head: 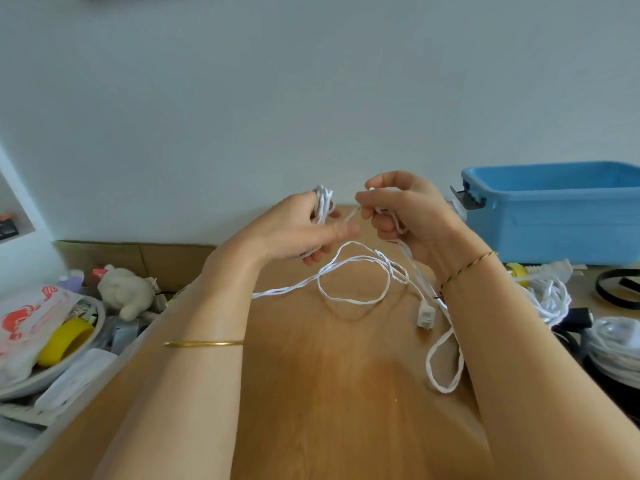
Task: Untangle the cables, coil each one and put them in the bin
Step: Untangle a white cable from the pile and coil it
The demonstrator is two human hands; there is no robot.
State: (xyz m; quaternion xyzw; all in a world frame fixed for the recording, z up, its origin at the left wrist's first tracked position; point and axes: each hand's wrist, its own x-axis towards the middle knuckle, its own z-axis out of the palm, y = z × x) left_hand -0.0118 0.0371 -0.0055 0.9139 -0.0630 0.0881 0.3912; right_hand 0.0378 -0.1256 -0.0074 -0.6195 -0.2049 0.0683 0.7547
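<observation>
A thin white twisted cable (349, 299) with an inline switch (425, 317) lies in loops on the wooden table (329, 393). My left hand (294, 230) is raised above the table with several turns of this cable wound around its fingers. To its right, my right hand (401, 209) pinches the same cable, and a short strand runs between the two hands. The blue bin (561, 216) stands at the back right and no cable shows inside it.
More cables, white (550, 292) and black (613, 285), and a clear coiled one (616, 344) lie at the right under the bin. Left of the table, a box holds a plush toy (124, 289), a bowl (52, 375), yellow tape (65, 341) and a printed bag (31, 320).
</observation>
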